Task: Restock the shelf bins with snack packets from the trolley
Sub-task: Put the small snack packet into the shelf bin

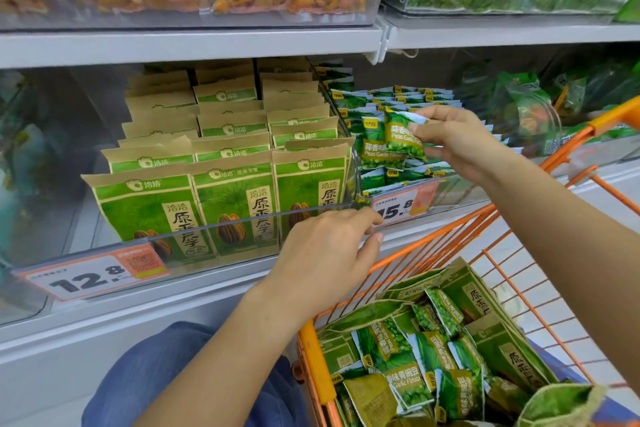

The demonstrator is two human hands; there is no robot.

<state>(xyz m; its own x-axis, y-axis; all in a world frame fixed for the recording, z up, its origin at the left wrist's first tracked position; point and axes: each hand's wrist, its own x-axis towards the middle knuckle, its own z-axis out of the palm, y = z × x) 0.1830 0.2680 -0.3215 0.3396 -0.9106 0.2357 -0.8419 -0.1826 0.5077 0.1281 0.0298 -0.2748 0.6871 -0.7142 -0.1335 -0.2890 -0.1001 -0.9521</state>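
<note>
I am looking at pale grey metal shop shelving, its tiers lined with clear plastic bins. My landmark is the orange-and-white price tag reading 15.8 on one bin's front. Just above it, that clear plastic bin is packed with small glossy green pea packets, flat and crinkled, white at the sealed edges. My right hand hovers over them, thumb and fingers pinching one such green pea packet marked Peas Garlic Flavor. Left of the tag stand matte kraft-paper sunflower seed bags with green fronts, in neat rows. My left hand sits just below the tag, fingertips curled onto the bin's clear front lip. Below and right of the tag, the orange wire trolley holds a loose heap of both kinds of packet.
</note>
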